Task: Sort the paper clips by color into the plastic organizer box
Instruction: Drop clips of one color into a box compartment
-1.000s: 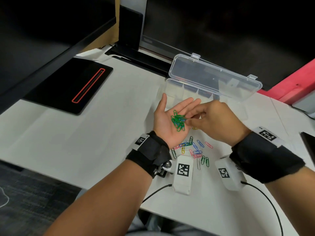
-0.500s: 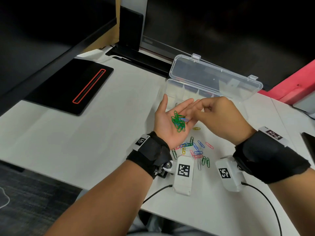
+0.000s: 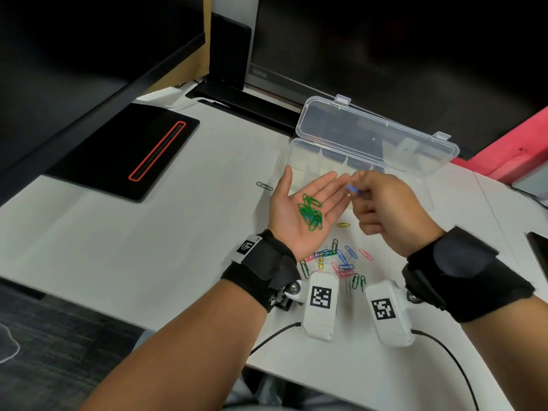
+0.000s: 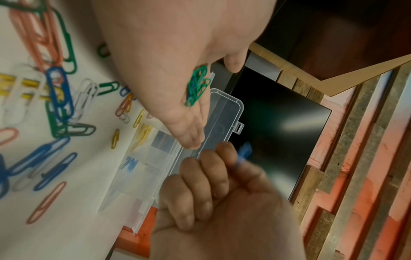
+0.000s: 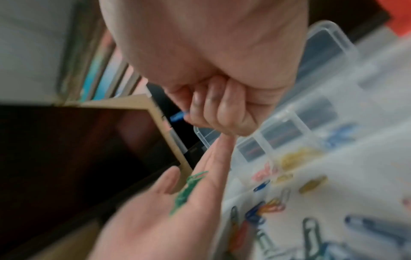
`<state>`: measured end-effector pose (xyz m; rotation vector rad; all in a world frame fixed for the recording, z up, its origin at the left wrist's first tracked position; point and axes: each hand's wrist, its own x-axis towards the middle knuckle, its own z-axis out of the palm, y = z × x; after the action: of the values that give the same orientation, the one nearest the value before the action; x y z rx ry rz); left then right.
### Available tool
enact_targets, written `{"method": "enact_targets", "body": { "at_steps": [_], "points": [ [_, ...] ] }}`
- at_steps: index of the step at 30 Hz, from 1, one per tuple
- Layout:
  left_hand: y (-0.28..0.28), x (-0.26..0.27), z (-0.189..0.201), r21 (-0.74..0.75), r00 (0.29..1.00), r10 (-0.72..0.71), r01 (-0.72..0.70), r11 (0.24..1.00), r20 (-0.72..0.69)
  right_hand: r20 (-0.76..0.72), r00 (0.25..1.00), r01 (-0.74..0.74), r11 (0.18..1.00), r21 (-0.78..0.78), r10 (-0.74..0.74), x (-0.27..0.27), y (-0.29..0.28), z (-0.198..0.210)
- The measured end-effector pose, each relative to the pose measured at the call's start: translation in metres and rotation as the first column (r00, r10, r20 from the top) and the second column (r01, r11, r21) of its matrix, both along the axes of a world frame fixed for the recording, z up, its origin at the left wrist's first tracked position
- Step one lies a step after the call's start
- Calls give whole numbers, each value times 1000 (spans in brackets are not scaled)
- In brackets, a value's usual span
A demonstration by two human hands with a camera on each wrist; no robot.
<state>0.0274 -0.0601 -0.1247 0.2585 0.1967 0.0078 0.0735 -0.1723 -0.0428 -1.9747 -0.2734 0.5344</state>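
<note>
My left hand [image 3: 299, 209] lies palm up with straight fingers, carrying several green paper clips [image 3: 310, 212] [image 4: 197, 86] [image 5: 188, 190]. Just right of its fingertips, my right hand [image 3: 360, 188] pinches a blue paper clip [image 3: 353, 188] [image 4: 244, 152] [image 5: 177, 116] over the near edge of the clear plastic organizer box [image 3: 314, 152]. The box stands open with its lid [image 3: 376, 134] tilted back. In the wrist views, yellow clips [image 4: 142, 133] [image 5: 298, 158] and blue clips [image 4: 130, 164] lie in separate compartments. Mixed loose clips [image 3: 341, 259] are scattered on the white table below my hands.
A single dark clip [image 3: 264, 186] lies on the table left of my left hand. A black pad with a red outline [image 3: 130, 149] sits at the far left. A monitor base [image 3: 237, 99] stands behind the box. The table edge runs close to my forearms.
My right hand has lifted a blue clip out of the green pile on my left palm and moved up and right toward the box. The left hand stays put.
</note>
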Motion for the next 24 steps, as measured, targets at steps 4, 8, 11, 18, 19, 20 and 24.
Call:
{"method": "enact_targets", "body": {
  "at_steps": [4,8,11,18,19,20,24],
  "points": [
    [1,0,-1,-24,1000,-6,7,1000,30,-430,901,114,934,338,46,7,-10,3],
    [0,-1,0,-20,1000,-1,2,1000,28,-415,910,126,947,297,9,7,-6,3],
    [1,0,-1,-2,1000,8,-8,1000,8,-137,990,-23,995,100,36,-3,-1,5],
    [2,1,-3,-18,1000,8,-8,1000,13,249,939,-200,966,-165,237,-20,2,4],
    [2,1,-3,-29,1000,14,-14,999,19,176,963,-193,977,-91,207,-19,1,4],
    [3,1,-3,-36,1000,20,-19,999,23,98,977,-185,982,-29,187,-18,0,2],
    [3,0,-3,-43,999,21,-20,999,25,-9,981,-193,981,28,194,-14,-6,-4]
  ]
}}
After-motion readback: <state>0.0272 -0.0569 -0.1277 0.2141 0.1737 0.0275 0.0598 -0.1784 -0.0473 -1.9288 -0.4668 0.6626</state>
